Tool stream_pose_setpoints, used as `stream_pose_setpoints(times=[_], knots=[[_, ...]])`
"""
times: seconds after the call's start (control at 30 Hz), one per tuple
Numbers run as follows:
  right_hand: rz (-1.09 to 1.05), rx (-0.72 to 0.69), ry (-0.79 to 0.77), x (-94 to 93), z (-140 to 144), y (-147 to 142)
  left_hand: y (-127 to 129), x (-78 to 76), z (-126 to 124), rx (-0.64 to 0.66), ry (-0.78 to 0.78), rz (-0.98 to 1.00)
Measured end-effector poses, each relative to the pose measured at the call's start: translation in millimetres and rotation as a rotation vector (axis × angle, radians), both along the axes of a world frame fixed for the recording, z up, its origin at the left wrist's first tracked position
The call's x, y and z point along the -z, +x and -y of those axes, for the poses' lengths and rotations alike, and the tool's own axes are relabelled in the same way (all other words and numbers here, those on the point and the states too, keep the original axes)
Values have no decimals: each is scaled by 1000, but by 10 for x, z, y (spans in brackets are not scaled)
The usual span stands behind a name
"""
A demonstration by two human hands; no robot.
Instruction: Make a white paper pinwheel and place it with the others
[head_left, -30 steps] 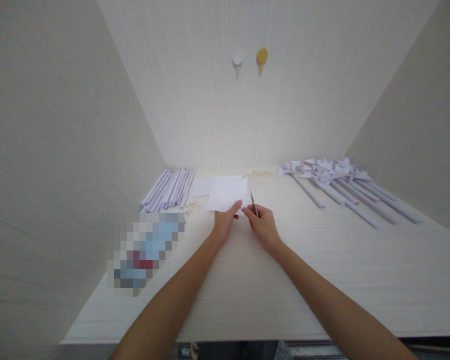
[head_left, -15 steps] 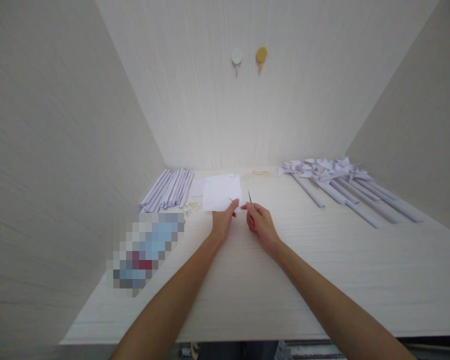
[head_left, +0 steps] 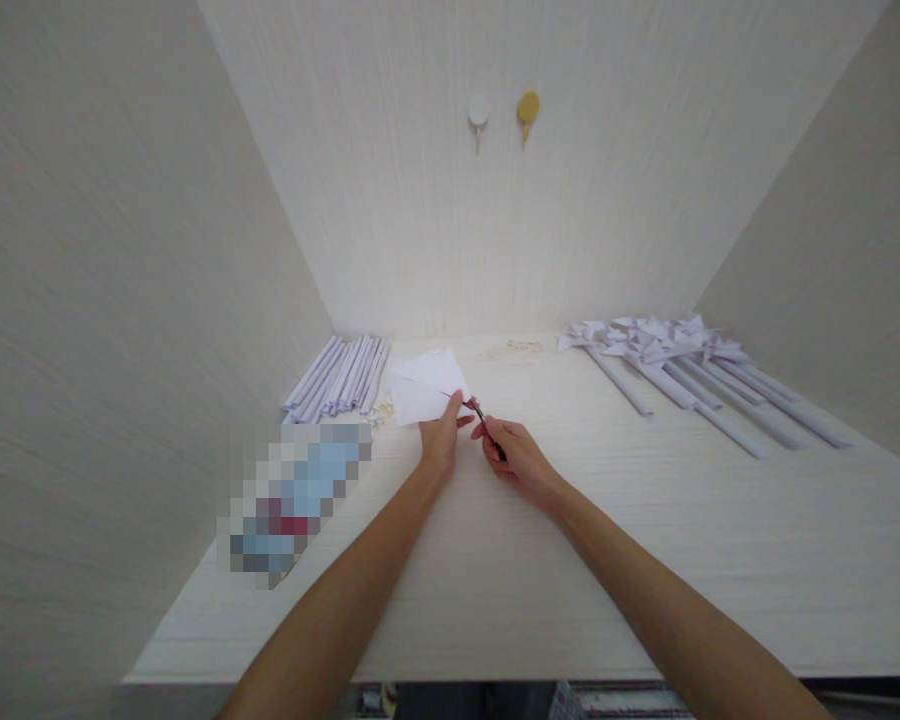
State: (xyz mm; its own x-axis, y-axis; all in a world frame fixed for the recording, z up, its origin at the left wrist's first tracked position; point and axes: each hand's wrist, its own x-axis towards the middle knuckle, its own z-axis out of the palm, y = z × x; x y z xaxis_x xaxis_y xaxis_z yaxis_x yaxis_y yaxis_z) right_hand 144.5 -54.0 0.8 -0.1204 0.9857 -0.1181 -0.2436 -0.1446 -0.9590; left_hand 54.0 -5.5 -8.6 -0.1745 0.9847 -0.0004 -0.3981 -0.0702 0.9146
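Note:
In the middle of the table, my left hand (head_left: 440,432) pinches a white sheet of paper (head_left: 420,400) near its right corner, thumb on top. A slit line runs across the sheet from the upper left toward my thumb. My right hand (head_left: 516,452) is closed around a pair of small dark scissors (head_left: 481,417). Their blades point up and left and reach the paper's edge beside my left fingertips. My right fingers partly hide the handles.
Rolled paper sticks (head_left: 341,375) lie in a pile at the left. Paper pinwheels (head_left: 652,340) on rolled sticks lie at the back right. Small pale pieces (head_left: 382,414) are beside the sheet. A pixelated bluish packet (head_left: 307,500) lies front left. White (head_left: 478,110) and yellow (head_left: 528,106) hooks hang on the wall.
The paper has turned and shifted slightly left in my left hand. My right hand has brought the scissors round, so the blades now meet the paper's edge.

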Motion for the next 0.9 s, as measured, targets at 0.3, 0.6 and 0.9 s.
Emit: stream_pose_setpoints(times=[0.3, 0.6, 0.9], knots=[[18, -2, -26, 4, -11, 3, -6, 22, -21, -7, -22, -28], [6, 4, -48, -7, -6, 10, -11, 19, -13, 11, 0, -17], [12, -5, -59, -17, -12, 10, -8, 3, -10, 9, -8, 3]])
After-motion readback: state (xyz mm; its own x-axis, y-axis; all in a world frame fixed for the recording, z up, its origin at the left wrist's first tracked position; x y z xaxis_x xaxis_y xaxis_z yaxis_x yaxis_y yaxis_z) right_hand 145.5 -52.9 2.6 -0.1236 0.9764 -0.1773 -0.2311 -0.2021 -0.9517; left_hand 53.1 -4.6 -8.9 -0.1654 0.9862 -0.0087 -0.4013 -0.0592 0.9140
